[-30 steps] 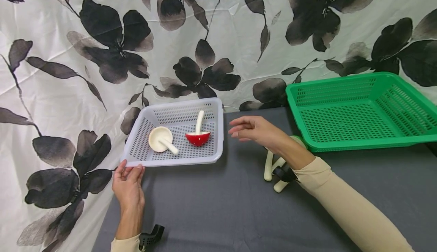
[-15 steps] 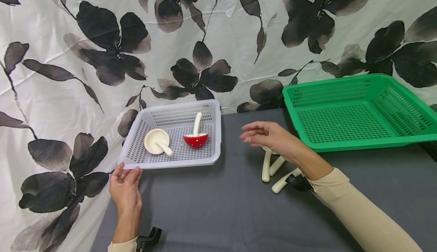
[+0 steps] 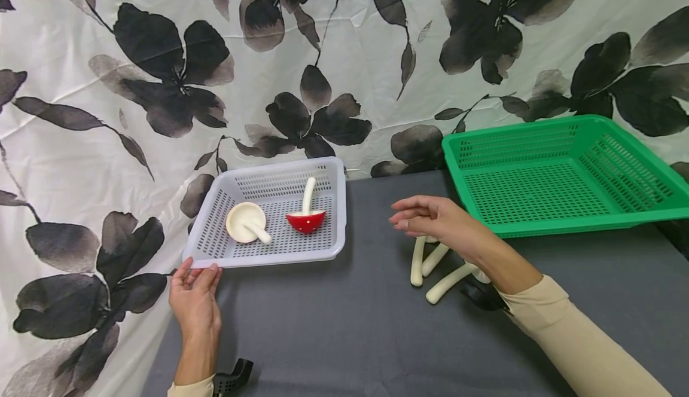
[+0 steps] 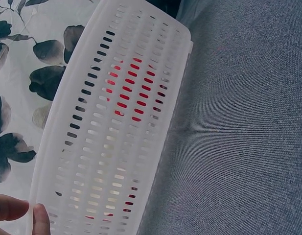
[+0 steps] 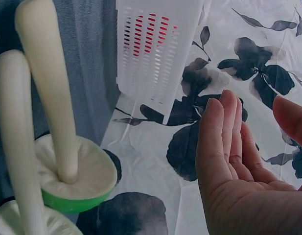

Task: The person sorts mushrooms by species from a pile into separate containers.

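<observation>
My left hand [image 3: 196,307] pinches the front-left corner of the white basket [image 3: 269,261] between thumb and fingers. Inside the basket, a red toy mushroom with white dots [image 3: 305,223] has its cream stem pointing up. Beside it, another mushroom [image 3: 244,220] shows its cream underside, its stem slanting toward me. My right hand [image 3: 438,220] hovers with relaxed fingers, holding nothing, above several mushrooms with pale stems [image 3: 449,283]. It partly hides their caps from the head view. Among these, the right wrist view shows a green-capped mushroom [image 5: 80,201].
A larger green basket [image 3: 554,226] stands at the back right, close behind the loose mushrooms. Grey cloth [image 3: 323,325] covers the table. Behind hangs a white curtain [image 3: 355,32] with dark flowers, which also runs down the left side.
My right hand has drawn back from the white basket, moving right and toward me over the loose mushrooms. The left hand keeps its hold on the corner. The head view has shifted slightly.
</observation>
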